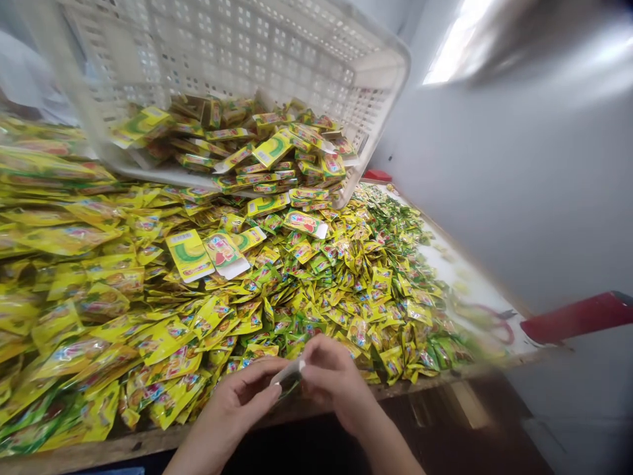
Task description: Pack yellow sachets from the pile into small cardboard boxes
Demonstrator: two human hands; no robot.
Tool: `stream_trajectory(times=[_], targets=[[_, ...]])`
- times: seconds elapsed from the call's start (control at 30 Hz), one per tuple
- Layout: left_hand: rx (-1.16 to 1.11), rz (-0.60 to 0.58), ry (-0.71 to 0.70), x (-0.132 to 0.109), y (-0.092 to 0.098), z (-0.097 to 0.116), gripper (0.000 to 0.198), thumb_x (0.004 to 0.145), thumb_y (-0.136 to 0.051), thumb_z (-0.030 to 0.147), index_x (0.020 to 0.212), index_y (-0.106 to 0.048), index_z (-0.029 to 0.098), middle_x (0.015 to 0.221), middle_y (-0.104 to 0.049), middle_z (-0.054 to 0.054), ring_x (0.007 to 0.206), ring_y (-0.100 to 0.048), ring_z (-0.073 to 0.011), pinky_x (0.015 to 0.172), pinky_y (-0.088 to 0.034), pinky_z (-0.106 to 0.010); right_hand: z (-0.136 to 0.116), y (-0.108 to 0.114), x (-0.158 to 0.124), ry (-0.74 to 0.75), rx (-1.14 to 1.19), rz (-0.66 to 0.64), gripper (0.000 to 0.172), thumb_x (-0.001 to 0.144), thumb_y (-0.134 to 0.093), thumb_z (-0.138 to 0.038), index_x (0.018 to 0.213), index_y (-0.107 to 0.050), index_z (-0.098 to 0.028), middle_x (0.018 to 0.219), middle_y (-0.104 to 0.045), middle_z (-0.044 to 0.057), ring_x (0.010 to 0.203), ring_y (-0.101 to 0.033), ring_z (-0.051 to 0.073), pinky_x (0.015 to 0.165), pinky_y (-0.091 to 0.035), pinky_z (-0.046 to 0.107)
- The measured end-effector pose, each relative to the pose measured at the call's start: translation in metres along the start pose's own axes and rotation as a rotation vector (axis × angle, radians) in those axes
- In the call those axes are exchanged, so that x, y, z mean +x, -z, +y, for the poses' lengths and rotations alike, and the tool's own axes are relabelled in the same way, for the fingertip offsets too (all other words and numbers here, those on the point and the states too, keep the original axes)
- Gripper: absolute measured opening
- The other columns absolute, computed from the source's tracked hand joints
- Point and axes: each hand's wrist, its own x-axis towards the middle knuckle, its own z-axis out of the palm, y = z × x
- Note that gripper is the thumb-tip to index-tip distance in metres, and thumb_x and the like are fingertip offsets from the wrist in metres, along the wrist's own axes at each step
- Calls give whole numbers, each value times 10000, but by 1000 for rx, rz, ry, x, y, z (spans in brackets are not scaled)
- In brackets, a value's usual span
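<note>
Close to the table's front edge, both hands meet at a small box (287, 375) with a pale flap or edge; its printed side is mostly hidden. My left hand (244, 399) grips it between thumb and fingers. At the box's other end, the fingers of my right hand (336, 379) are pinched together. Just beyond the hands spreads a thick heap of small yellow and green packets (297, 284). On the heap lie a flattened-looking yellow box (190, 256) and another box (225, 254) with an open white flap.
A white plastic basket (380, 86) lies tipped on its side at the back, with many yellow boxes (274, 148) spilling from it. Larger yellow packets (69, 237) pile up on the left. At right are scissors (502, 323) and a red object (578, 318) near the wall.
</note>
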Motion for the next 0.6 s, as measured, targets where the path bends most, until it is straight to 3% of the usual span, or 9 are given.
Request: stream_trajectory(times=[0.07, 0.13, 0.2, 0.33, 0.43, 0.6], targets=[[28, 20, -10, 1, -3, 8, 295, 743, -710, 363, 998, -767, 226, 996, -760, -57, 960, -664, -269, 861, -504, -318, -5, -3, 4, -67, -28, -33, 165, 640, -690, -169, 728, -551, -186, 557, -458, -83, 415, -332, 44, 361, -187, 155], [17, 98, -20, 2, -4, 8, 285, 743, -717, 365, 983, -767, 219, 948, -765, -54, 917, -673, -253, 838, -518, -310, -8, -5, 7, -35, -74, 27, 123, 628, -654, -143, 677, -548, -183, 524, -422, -92, 399, -283, 39, 355, -173, 157], [-7, 181, -36, 4, -2, 1, 297, 723, -752, 379, 972, -769, 219, 975, -768, -58, 939, -678, -257, 860, -528, -319, -9, -7, 9, 82, -141, 74, 72, 664, -665, -182, 726, -629, -182, 606, -503, -61, 418, -341, 46, 362, -258, 162], [45, 283, -113, 9, 11, -18, 279, 718, -768, 394, 951, -781, 242, 1044, -767, -57, 1024, -676, -276, 966, -501, -353, -3, -10, 11, 231, -253, 16, 207, 785, -680, -376, 842, -767, -197, 845, -602, 31, 551, -532, 105, 445, -479, 229], [134, 320, -157, 12, 19, -24, 255, 726, -764, 395, 941, -781, 258, 1034, -770, -40, 1010, -683, -266, 975, -501, -346, 3, -14, 18, 232, -254, 62, 242, 802, -684, -413, 809, -783, -193, 749, -590, 26, 572, -556, 125, 475, -527, 249], [143, 336, -187, 15, 18, -19, 266, 758, -738, 393, 974, -746, 239, 1034, -757, -37, 995, -677, -242, 914, -527, -291, 9, -20, 32, 237, -270, 126, 173, 710, -776, -315, 840, -777, -201, 691, -544, -10, 551, -547, 114, 448, -526, 227]])
